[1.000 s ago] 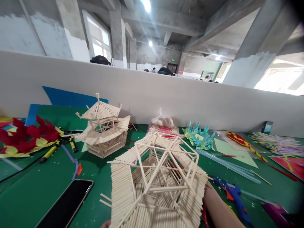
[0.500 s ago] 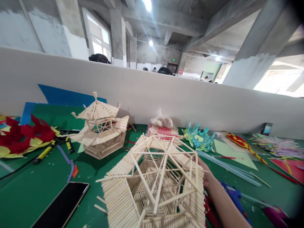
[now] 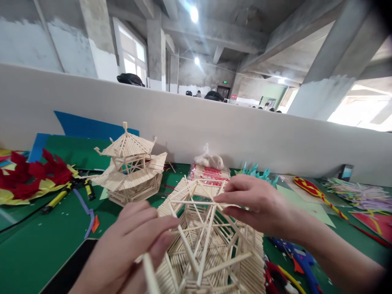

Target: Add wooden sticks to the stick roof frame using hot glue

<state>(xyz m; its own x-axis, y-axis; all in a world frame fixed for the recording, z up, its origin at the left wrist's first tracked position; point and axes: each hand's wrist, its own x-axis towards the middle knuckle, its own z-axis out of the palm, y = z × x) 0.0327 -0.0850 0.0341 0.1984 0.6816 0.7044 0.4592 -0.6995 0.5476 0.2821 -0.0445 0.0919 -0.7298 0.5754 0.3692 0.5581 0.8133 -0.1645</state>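
Observation:
A half-built model of pale wooden sticks (image 3: 211, 245), with an open roof frame, stands before me on the green table. My right hand (image 3: 254, 202) reaches over its far right side. Its thumb and forefinger pinch at the right end of a crosswise wooden stick (image 3: 192, 202) in the frame. My left hand (image 3: 134, 241) is over the model's left edge, fingers curled in, thumb near the forefinger. Under it a blurred loose stick (image 3: 150, 273) sticks out toward me, seemingly held. Behind the left hand stands a finished-looking two-tiered stick pavilion (image 3: 131, 163).
A bag of sticks (image 3: 210, 165) lies by the white partition (image 3: 183, 118). Blue glue gun (image 3: 301, 259) and red-handled tool (image 3: 275, 277) lie at right, a phone (image 3: 70, 265) at left. Red and yellow (image 3: 39, 175) and teal (image 3: 257, 173) paper crafts flank the models.
My right hand has moved from the model's right side up onto its roof frame. My left hand has come into view over the left edge, with a stick beneath it.

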